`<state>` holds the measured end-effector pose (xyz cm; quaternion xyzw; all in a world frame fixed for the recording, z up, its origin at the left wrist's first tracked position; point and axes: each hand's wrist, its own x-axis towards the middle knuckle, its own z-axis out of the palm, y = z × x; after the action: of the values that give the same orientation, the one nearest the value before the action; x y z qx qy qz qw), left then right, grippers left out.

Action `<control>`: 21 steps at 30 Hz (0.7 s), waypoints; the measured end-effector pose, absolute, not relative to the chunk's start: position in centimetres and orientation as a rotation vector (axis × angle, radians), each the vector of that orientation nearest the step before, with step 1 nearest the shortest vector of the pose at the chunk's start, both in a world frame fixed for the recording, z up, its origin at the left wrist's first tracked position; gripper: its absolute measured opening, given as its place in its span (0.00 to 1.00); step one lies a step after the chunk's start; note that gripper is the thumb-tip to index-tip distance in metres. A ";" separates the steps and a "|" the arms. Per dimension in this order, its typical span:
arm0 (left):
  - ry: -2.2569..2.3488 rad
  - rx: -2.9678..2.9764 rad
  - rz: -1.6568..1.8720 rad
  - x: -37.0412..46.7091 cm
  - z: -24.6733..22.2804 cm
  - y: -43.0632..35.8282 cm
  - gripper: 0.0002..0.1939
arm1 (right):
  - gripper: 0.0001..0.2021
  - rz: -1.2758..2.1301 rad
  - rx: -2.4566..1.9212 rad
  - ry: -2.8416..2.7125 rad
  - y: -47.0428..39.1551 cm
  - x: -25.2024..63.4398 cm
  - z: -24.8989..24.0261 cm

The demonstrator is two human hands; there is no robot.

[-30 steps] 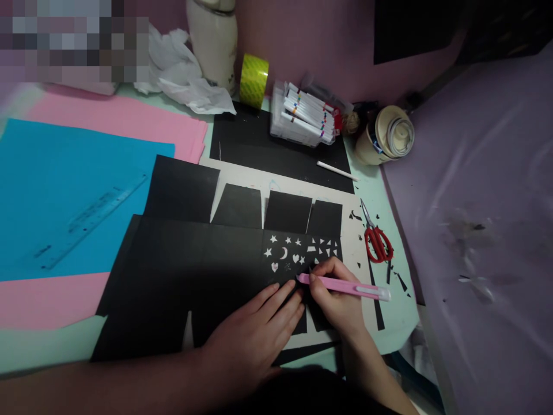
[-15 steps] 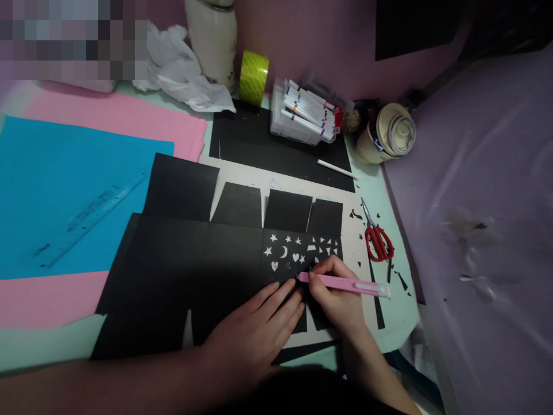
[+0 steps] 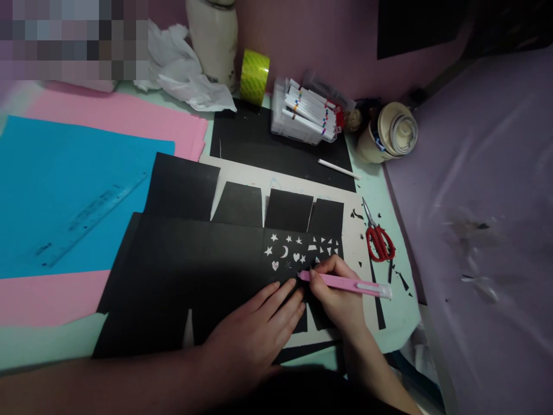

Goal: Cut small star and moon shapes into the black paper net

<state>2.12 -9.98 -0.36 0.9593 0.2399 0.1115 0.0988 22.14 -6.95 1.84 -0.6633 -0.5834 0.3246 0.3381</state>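
My right hand [image 3: 339, 294] grips a pink pen-shaped craft knife [image 3: 345, 282], its tip touching the black card [image 3: 173, 253]. Cut-out stars, hearts, a moon [image 3: 284, 252] and small angular shapes show pale through the card just above the tip. Flat on the same card, left of the knife tip, lies my left hand [image 3: 254, 325] with its fingers stretched out, holding nothing. The card has several flaps along its upper edge and rests on a white sheet [image 3: 354, 253].
Red-handled scissors [image 3: 379, 242] lie at the right among black scraps. A clear ruler [image 3: 95, 219] rests on blue paper [image 3: 43, 173] at left. Behind are a marker box [image 3: 298, 129], yellow tape roll [image 3: 254, 78], white pen [image 3: 337, 169] and jar [image 3: 371, 141].
The knife tip has shifted very slightly on the card in my right hand. My left hand stays where it was.
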 end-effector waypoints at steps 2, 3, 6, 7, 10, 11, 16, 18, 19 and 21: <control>0.714 2.840 0.330 2.1 -0.3 -10.0 0.43 | 0.09 0.858 -1.717 -1.523 -6.9 22.2 1.9; 0.713 2.840 0.327 2.1 -0.3 -10.0 0.43 | 0.10 0.860 -1.713 -1.524 -6.9 22.1 1.9; 0.714 2.834 0.329 1.9 -0.3 -10.1 0.42 | 0.10 0.858 -1.707 -1.529 -6.9 22.1 2.0; 0.715 2.831 0.332 1.9 -0.3 -10.1 0.42 | 0.10 0.858 -1.711 -1.530 -6.9 22.0 2.1; 0.718 2.826 0.335 1.9 -0.3 -10.0 0.41 | 0.10 0.869 -1.735 -1.529 -6.7 22.0 2.3; 0.714 2.827 0.333 1.9 -0.3 -10.0 0.41 | 0.09 0.879 -1.741 -1.531 -6.6 22.0 2.4; 0.719 2.831 0.343 2.1 -0.5 -10.0 0.42 | 0.08 0.981 -1.735 -1.536 -6.0 21.9 3.1; 0.718 2.830 0.347 2.1 -0.5 -10.1 0.42 | 0.07 1.017 -1.731 -1.524 -5.8 21.9 3.3; 0.718 2.830 0.347 2.1 -0.6 -10.1 0.42 | 0.07 1.037 -1.727 -1.518 -5.7 21.9 3.3; 0.723 2.832 0.343 2.1 -0.6 -10.2 0.42 | 0.06 1.083 -1.714 -1.499 -5.6 22.0 3.4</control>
<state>2.09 -10.18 -0.59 0.9576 0.2443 0.1159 0.0990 22.00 -5.62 3.42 -0.6472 -0.5662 0.4091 0.3051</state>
